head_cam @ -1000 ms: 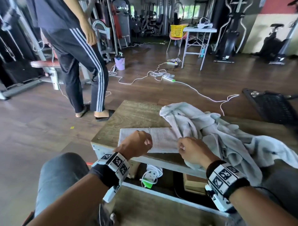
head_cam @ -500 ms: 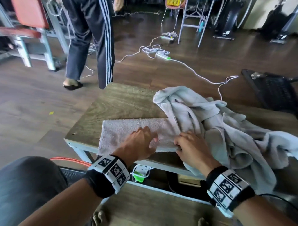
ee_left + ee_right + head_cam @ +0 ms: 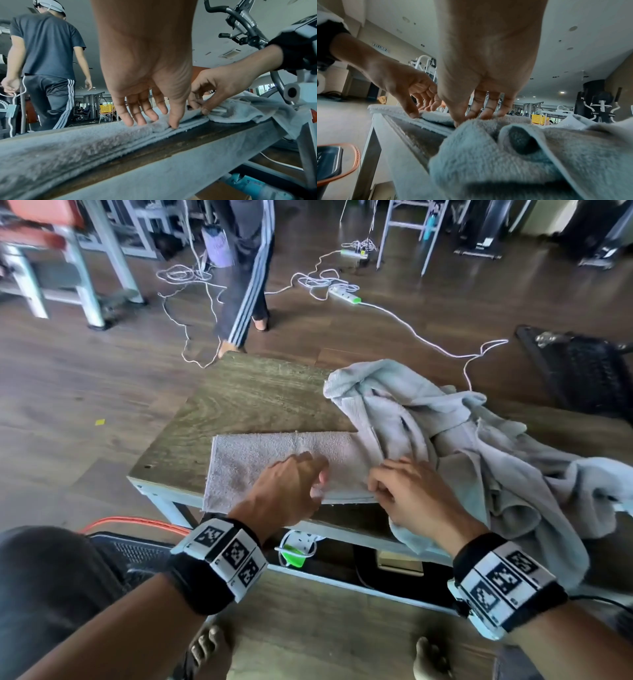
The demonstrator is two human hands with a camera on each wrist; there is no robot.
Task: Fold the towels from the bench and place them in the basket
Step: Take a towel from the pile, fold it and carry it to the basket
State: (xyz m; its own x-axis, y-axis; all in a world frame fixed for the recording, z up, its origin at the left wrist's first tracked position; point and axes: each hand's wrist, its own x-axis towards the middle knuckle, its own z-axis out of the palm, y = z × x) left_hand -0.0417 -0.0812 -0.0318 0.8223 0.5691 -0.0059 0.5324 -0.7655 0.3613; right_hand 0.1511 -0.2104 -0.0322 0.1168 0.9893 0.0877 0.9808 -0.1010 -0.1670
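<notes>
A pale grey towel (image 3: pixel 274 460), folded into a long strip, lies along the near edge of the wooden bench (image 3: pixel 246 395). My left hand (image 3: pixel 317 475) presses on its middle with straight fingers (image 3: pixel 137 116), the thumb at the near edge. My right hand (image 3: pixel 376 486) pinches the strip's near edge at its right end, where it meets a crumpled pile of grey towels (image 3: pixel 462 446). That pile covers the bench's right half and hangs over the front. A dark mesh basket with an orange rim (image 3: pixel 137 553) sits on the floor by my left knee.
A person in striped trousers (image 3: pixel 246 268) walks just beyond the bench among white cables and a power strip (image 3: pixel 344 294). Another black mesh basket (image 3: pixel 589 371) stands on the floor at the right. Gym machines ring the room, and a yellow basket (image 3: pixel 106 108) sits far off.
My left hand has uncurled from a fist at the towel's near edge and now lies spread on the strip. The right hand stays at the edge. The person behind has walked to the right.
</notes>
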